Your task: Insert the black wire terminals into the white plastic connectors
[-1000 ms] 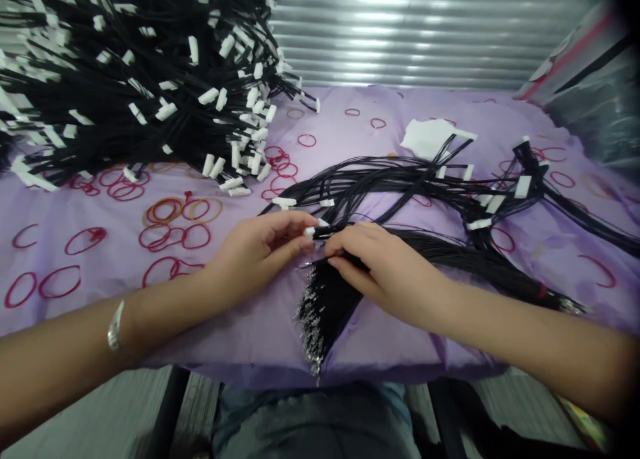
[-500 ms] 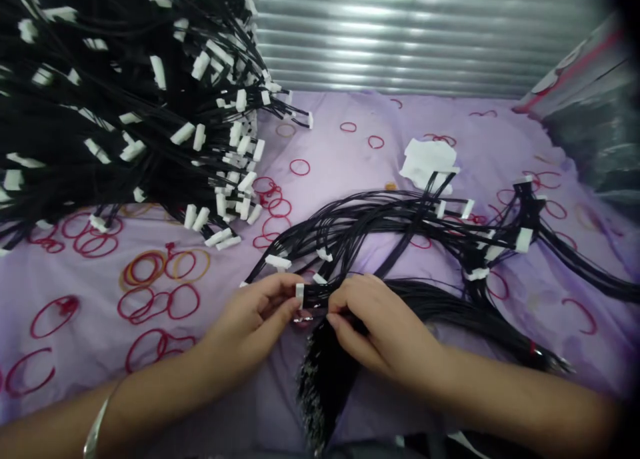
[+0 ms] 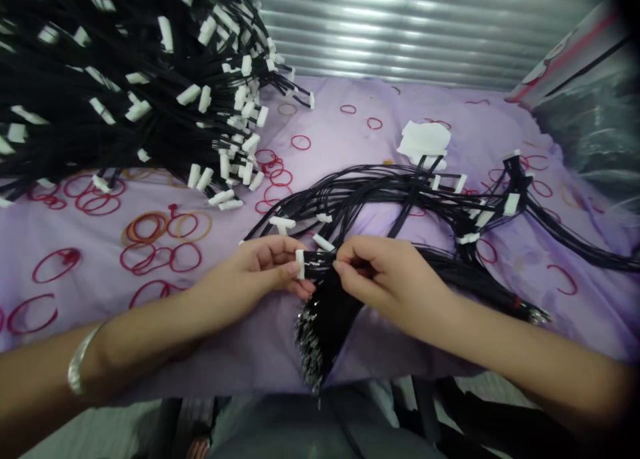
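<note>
My left hand pinches a white plug connector between thumb and fingers. Several black wires run from the connector rightwards to my right hand, whose thumb and forefinger are closed on a wire close to it. Small metal terminals show on the wires beside the connector. Beneath both hands a thick bundle of black wires hangs over the table's front edge, its many metal-tipped ends pointing down. Behind my hands lie wires with white connectors attached. A second bundle, tied with a red band, extends right.
A large heap of black wires with white connectors covers the back left. Red and yellow rubber bands are strewn over the purple cloth. White paper lies farther back. Plastic wrapping stands at right, a corrugated panel behind.
The camera view has tilted down, so the table sits higher in the picture and my lap shows. Both hands keep their places at the connector and wires; the terminals now show more plainly.
</note>
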Demonstrator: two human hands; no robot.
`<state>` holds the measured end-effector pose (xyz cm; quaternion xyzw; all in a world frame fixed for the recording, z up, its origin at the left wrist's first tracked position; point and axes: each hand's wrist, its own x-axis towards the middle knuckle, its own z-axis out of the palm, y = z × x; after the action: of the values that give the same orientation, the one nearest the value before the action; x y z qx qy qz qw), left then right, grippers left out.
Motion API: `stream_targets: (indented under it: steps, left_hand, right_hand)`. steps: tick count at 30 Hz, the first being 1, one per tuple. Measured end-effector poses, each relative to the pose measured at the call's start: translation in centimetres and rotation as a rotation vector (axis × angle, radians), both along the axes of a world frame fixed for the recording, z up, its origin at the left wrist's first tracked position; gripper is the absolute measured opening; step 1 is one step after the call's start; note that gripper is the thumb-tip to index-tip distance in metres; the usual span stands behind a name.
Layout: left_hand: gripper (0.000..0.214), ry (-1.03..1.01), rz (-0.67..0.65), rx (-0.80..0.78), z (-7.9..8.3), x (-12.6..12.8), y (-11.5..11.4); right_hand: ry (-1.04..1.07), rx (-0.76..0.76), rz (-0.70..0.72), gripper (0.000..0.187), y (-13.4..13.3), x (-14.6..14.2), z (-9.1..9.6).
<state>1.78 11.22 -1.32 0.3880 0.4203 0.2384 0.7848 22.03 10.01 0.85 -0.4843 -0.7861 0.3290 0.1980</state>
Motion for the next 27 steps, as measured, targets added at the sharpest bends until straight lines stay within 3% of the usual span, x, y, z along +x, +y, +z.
stream_targets:
  steps: [11,27]
  left_hand:
    - [0.01,0.083,0.023,0.211,-0.6,0.4,-0.6]
    - [0.008,0.086,0.0,0.188,-0.6,0.1,-0.4]
  right_hand:
    - [-0.041,0.156,-0.063,0.012,-0.8,-0.1,-1.2]
    - [-0.158,0.339,-0.034,0.011,-1.3,-0.3,-1.4]
